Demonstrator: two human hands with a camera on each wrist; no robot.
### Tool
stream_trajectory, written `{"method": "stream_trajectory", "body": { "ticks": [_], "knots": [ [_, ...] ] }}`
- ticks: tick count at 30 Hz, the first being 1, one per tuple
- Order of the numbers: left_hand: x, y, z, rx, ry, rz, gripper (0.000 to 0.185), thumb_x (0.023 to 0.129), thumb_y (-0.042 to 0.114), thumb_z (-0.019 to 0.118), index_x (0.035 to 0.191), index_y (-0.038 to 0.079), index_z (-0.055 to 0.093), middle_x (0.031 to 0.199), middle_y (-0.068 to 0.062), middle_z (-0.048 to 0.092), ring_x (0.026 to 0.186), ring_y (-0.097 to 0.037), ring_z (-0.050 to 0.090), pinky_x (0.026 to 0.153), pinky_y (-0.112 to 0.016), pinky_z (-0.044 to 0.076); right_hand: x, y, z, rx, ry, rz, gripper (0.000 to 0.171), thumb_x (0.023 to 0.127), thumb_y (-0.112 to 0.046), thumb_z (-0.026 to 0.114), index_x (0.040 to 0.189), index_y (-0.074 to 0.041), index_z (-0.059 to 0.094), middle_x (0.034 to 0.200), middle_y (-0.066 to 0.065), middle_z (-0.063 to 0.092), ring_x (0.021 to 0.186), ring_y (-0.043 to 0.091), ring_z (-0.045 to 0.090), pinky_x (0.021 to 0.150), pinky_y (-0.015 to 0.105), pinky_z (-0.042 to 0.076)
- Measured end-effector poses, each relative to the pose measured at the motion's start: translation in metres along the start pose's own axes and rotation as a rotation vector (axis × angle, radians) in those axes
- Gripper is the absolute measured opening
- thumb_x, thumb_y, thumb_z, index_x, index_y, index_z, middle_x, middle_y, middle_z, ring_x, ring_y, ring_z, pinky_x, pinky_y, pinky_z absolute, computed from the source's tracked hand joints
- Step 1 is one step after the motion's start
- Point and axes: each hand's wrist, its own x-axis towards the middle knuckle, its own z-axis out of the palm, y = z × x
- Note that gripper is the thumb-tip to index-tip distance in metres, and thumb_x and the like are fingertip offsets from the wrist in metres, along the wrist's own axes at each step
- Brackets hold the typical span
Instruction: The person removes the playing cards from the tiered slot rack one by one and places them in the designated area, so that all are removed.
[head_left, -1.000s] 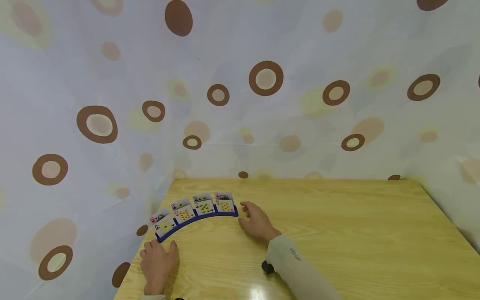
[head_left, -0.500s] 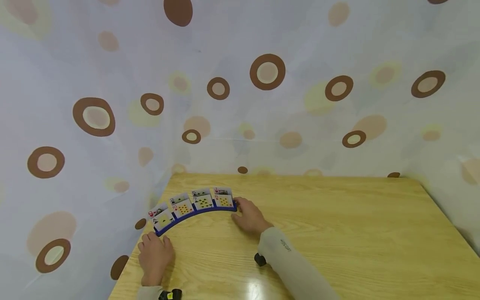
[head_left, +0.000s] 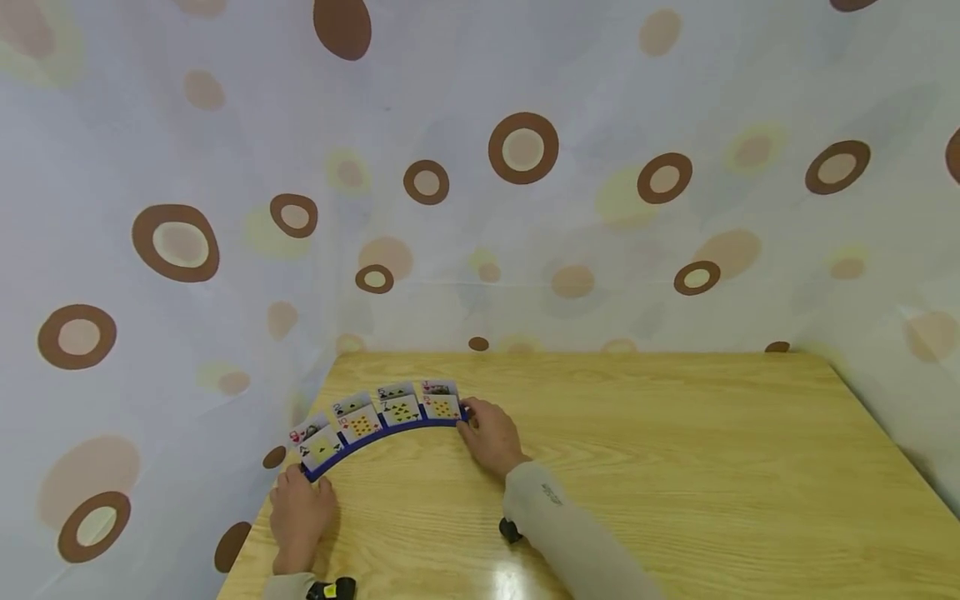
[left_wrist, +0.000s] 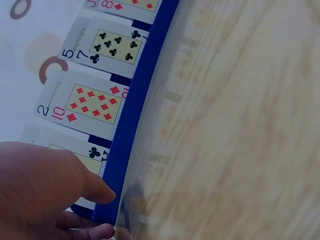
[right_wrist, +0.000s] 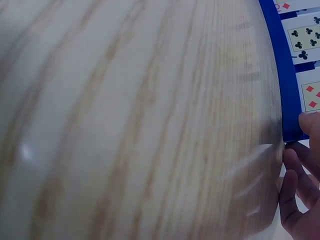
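A curved blue card holder [head_left: 384, 432] stands at the back left of the table, with playing cards upright in two rows. Its front row shows an ace of clubs [head_left: 321, 450], a ten of diamonds [left_wrist: 95, 102], a seven of clubs [left_wrist: 116, 47] and an eight of diamonds [head_left: 442, 407]. At the holder's left end, my left hand [head_left: 300, 512] grips it, thumb on the blue front and fingers curled by the end. My right hand [head_left: 493, 435] pinches the right end; in the right wrist view its thumb [right_wrist: 308, 121] lies on the corner and its other fingers are bent below.
The wooden table [head_left: 660, 467] stretches to the right of the holder. A patterned cloth [head_left: 585, 200] hangs behind and on both sides, close to the holder's left end. Black wrist devices [head_left: 510, 531] sit under both sleeves.
My right hand has moved left from beside the holder onto its right end. My left hand has come up to the left end. The cards keep their arrangement; the view shifts slightly.
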Motion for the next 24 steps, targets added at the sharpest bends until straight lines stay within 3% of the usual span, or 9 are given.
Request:
{"method": "stream_trajectory", "body": {
  "ticks": [8,16,24],
  "knots": [
    [0.0,0.0,0.001,0.012,0.045,0.025,0.049,0.103,0.012,0.053,0.137,-0.021,0.043,0.131,-0.043,0.054,0.121,-0.062,0.055,0.096,-0.07,0.049,-0.002,-0.002,-0.004,0.003,0.016,0.012,0.035,0.106,-0.019,0.074,0.139,-0.009,0.072,0.117,0.01,0.079,0.099,0.021,0.074,0.09,0.044,0.062],
    [0.0,-0.003,-0.001,0.009,0.051,0.027,0.052,0.101,0.012,0.06,0.142,-0.017,0.044,0.133,-0.043,0.055,0.12,-0.065,0.056,0.096,-0.072,0.049,-0.01,0.008,-0.006,-0.033,0.019,-0.067,0.037,0.102,-0.012,0.077,0.139,-0.007,0.07,0.116,0.01,0.078,0.098,0.02,0.072,0.088,0.042,0.061],
    [0.0,0.006,-0.002,-0.038,0.04,0.081,0.041,0.098,0.01,0.067,0.128,-0.015,0.056,0.114,-0.037,0.066,0.104,-0.055,0.068,0.085,-0.064,0.055,-0.015,0.016,-0.02,-0.013,0.029,-0.076,0.036,0.101,-0.01,0.078,0.136,-0.006,0.071,0.114,0.01,0.079,0.095,0.018,0.073,0.088,0.042,0.062]
  ]
}}
